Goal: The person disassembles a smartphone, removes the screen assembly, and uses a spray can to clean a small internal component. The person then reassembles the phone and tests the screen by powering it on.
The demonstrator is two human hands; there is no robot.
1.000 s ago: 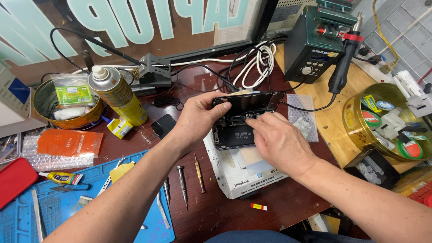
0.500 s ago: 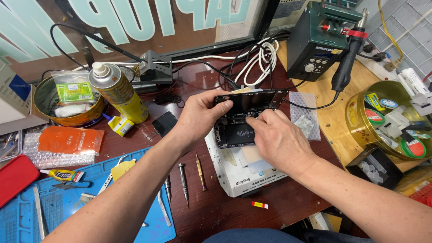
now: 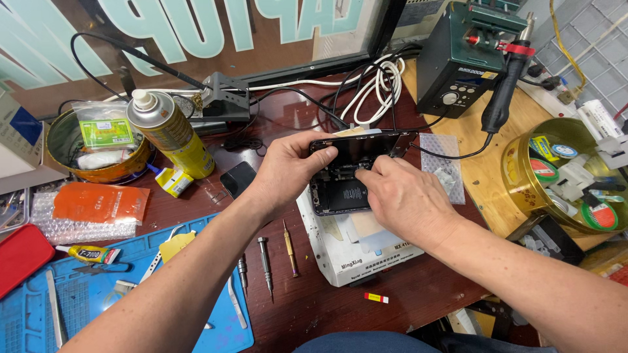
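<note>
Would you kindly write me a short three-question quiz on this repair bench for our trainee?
1. True or false: the left hand grips the opened phone at its top left corner.
2. Where is the right hand? A) on the spray can B) inside the opened phone C) on the screwdrivers
3. Fill in: the phone lies on a ___ box.

Key: 1 true. 2 B. 3 white.

The dark red worktop point(image 3: 314, 307) carries a blue mat point(image 3: 78, 307) at lower left, a yellow spray can point(image 3: 171, 134) at upper left, screwdrivers point(image 3: 265, 261) mid-frame and a white machine point(image 3: 356, 245) at centre.
</note>
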